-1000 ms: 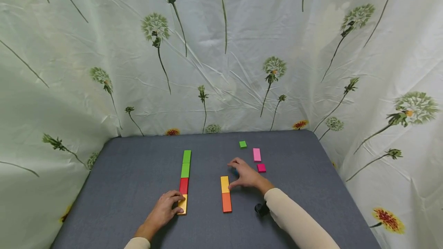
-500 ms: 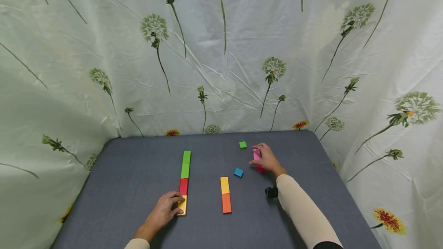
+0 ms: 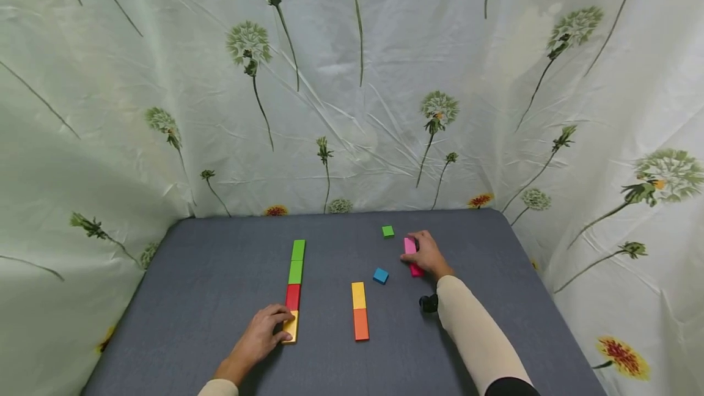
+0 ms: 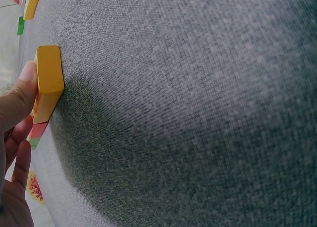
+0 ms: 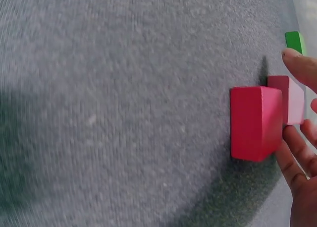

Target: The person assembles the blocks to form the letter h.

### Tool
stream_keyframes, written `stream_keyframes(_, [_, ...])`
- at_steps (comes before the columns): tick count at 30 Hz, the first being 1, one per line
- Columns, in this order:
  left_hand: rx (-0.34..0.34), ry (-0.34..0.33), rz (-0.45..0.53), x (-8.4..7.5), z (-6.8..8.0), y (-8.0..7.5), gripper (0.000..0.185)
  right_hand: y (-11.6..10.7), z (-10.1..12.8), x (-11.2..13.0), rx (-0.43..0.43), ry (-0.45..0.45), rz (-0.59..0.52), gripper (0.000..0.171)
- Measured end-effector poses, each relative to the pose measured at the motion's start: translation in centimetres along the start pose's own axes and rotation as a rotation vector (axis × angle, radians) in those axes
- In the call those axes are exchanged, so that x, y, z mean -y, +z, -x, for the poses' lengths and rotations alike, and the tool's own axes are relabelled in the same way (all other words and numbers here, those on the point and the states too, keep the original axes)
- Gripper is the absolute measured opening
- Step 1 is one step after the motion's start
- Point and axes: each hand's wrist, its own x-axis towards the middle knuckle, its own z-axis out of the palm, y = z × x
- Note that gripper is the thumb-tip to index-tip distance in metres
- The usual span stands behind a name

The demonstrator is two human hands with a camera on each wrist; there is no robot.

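My left hand (image 3: 260, 336) holds the yellow block (image 3: 291, 330) at the near end of a row on the left, thumb on one side and fingers on the other. A red block (image 3: 293, 297) and two green blocks (image 3: 295, 272) continue that row. My right hand (image 3: 429, 256) spreads its thumb and fingers around the pink block (image 3: 409, 244), partly covering it. In the right wrist view the thumb (image 5: 297, 63) stands off the pink block, and the fingers lie by its other side. A crimson block (image 5: 252, 123) sits just nearer than the pink one.
A lighter yellow block (image 3: 358, 295) and an orange block (image 3: 360, 324) form a second row mid-table. Right of it lies a blue block (image 3: 381, 275); a small green block (image 3: 388, 231) is farther back. A dandelion-print curtain (image 3: 352, 109) rises behind the grey table (image 3: 220, 261).
My right hand has moved from beside the blue block, back and right, to the pink block, leaving the blue block uncovered. The left hand keeps its place.
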Motion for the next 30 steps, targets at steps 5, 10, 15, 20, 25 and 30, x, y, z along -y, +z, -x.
stream_keyframes(5, [-0.028,0.027,-0.002,0.0,0.0,0.1,0.031,0.6,-0.2,-0.1,-0.03,0.01,0.02,0.063])
stream_keyframes(10, [-0.066,0.06,-0.007,0.1,0.0,0.2,0.032,0.6,-0.2,0.2,-0.02,0.046,0.045,0.061])
stream_keyframes(15, [-0.053,0.052,-0.008,0.1,0.0,0.1,0.032,0.6,-0.4,0.3,-0.011,0.083,0.056,0.058])
stream_keyframes(20, [-0.045,0.049,-0.01,0.1,0.0,0.1,0.032,0.8,-0.6,0.4,-0.042,0.079,0.086,0.052])
stream_keyframes(25, [-0.061,0.059,-0.013,0.3,0.0,0.1,0.032,1.0,-0.6,0.6,-0.055,0.084,0.099,0.05])
stream_keyframes(30, [-0.074,0.084,-0.012,0.2,0.1,0.2,0.032,1.2,-0.4,0.8,-0.053,0.064,0.091,0.047])
